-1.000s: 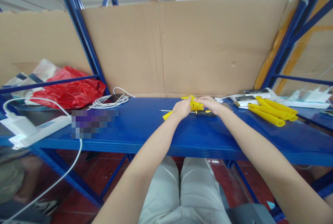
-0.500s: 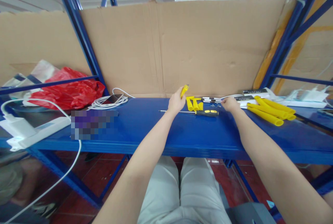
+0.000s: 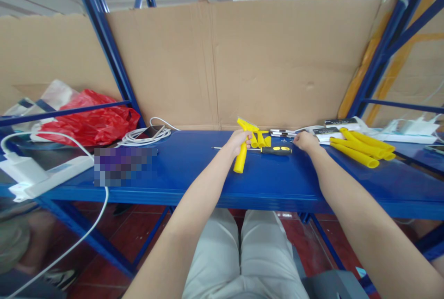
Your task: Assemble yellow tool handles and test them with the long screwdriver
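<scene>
In the head view, my left hand (image 3: 239,140) is closed round the handle of a yellow T-shaped scraper (image 3: 239,164), its wide head pointing up and away and its round handle end toward me. My right hand (image 3: 305,140) rests at the table with the fingertips pinched together beside small metal screws (image 3: 284,140); whatever they grip is too small to make out. Between the hands lie more yellow scraper heads (image 3: 261,140) and a screwdriver (image 3: 276,151) with a black and yellow handle, its shaft pointing left.
Yellow tubular handles (image 3: 362,148) are piled on the right by white boxes (image 3: 326,135). Thin black-and-white strips (image 3: 282,133) lie at the back. On the left are a coiled white cable (image 3: 144,137), a red plastic bag (image 3: 93,116) and a power strip (image 3: 58,176). Cardboard (image 3: 277,58) walls the back.
My left hand has turned the yellow scraper, so its handle now shows below the fist and its head above. The right hand has shifted slightly left, fingers still pinched.
</scene>
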`<state>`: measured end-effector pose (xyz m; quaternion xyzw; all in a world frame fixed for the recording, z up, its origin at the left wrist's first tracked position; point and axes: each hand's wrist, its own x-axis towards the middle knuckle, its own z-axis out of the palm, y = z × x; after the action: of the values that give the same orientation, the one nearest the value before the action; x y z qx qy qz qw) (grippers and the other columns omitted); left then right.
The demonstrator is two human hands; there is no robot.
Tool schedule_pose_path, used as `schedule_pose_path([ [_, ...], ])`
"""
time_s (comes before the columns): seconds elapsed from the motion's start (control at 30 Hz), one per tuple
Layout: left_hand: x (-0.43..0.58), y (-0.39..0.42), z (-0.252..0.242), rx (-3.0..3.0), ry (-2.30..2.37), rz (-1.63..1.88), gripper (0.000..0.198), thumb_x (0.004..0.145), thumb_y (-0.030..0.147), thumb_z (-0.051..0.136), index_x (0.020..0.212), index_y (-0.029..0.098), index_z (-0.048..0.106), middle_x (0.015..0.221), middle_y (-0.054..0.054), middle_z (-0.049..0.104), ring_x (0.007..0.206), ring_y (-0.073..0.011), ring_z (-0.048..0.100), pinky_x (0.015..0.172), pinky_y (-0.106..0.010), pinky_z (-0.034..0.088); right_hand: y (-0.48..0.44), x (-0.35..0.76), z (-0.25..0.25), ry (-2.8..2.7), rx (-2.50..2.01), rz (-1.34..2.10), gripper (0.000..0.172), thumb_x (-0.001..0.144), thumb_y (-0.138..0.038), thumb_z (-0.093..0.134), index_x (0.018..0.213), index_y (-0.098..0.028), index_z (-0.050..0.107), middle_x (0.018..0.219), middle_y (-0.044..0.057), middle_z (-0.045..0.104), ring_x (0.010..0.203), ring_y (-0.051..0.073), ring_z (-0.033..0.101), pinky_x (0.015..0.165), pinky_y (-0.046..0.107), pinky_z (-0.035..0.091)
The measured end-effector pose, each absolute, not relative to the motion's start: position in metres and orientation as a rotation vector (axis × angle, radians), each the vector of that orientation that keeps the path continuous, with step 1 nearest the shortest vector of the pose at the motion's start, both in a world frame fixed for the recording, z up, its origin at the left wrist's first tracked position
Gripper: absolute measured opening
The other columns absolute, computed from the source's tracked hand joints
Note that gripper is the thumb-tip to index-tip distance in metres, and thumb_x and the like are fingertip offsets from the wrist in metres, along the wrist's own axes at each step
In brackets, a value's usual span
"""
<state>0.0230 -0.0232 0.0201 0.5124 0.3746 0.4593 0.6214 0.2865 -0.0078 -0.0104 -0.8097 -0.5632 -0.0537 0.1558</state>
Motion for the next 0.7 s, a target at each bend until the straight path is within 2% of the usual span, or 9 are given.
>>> schedule_pose_path([
  [0.13,0.024,-0.024,0.019,1.166,0.86,0.922,0.023,0.088,-0.001,0.042,0.076,0.018,0.044,0.052,0.008,0.041,0.036,-0.0028,0.031,0.037,-0.014,0.024,-0.01,0.283,-0.009,-1.633,-2.325,-0.196,0.024,0.082,-0.013,0.058,0.096,-0.015,0.078,0.101,0.021,0.073,0.1,0.033,0.069,0.087,0.043,0.053],
  [0.33,0.024,-0.027,0.023,1.181,0.913,0.851,0.027,0.088,-0.005,0.039,0.074,0.018,0.043,0.049,0.008,0.041,0.035,-0.0024,0.03,0.037,-0.014,0.022,-0.02,0.275,-0.003,-1.763,-2.411,-0.261,0.031,0.09,-0.018,0.05,0.108,-0.019,0.075,0.113,0.017,0.072,0.11,0.029,0.067,0.095,0.041,0.049],
  [0.47,0.023,-0.027,0.024,1.193,0.909,0.843,0.025,0.087,-0.006,0.041,0.077,0.016,0.046,0.051,0.007,0.044,0.035,-0.002,0.031,0.038,-0.015,0.023,-0.02,0.272,-0.002,-1.875,-2.406,-0.331,0.034,0.092,-0.015,0.046,0.112,-0.014,0.073,0.117,0.02,0.071,0.117,0.029,0.064,0.097,0.041,0.046],
  [0.57,0.023,-0.027,0.023,1.207,0.904,0.84,0.025,0.087,-0.007,0.041,0.077,0.016,0.047,0.051,0.007,0.045,0.034,-0.0022,0.031,0.038,-0.015,0.023,-0.014,0.273,-0.004,-1.875,-2.437,-0.342,0.037,0.091,-0.012,0.045,0.117,-0.01,0.071,0.117,0.023,0.07,0.118,0.031,0.064,0.098,0.043,0.046],
  [0.7,0.024,-0.025,0.022,1.213,0.911,0.83,0.026,0.087,-0.007,0.039,0.077,0.016,0.047,0.049,0.007,0.043,0.034,-0.0025,0.031,0.038,-0.015,0.023,-0.005,0.278,-0.01,-1.819,-2.445,-0.309,0.039,0.086,-0.013,0.052,0.122,-0.01,0.069,0.116,0.025,0.07,0.115,0.031,0.065,0.097,0.044,0.047],
])
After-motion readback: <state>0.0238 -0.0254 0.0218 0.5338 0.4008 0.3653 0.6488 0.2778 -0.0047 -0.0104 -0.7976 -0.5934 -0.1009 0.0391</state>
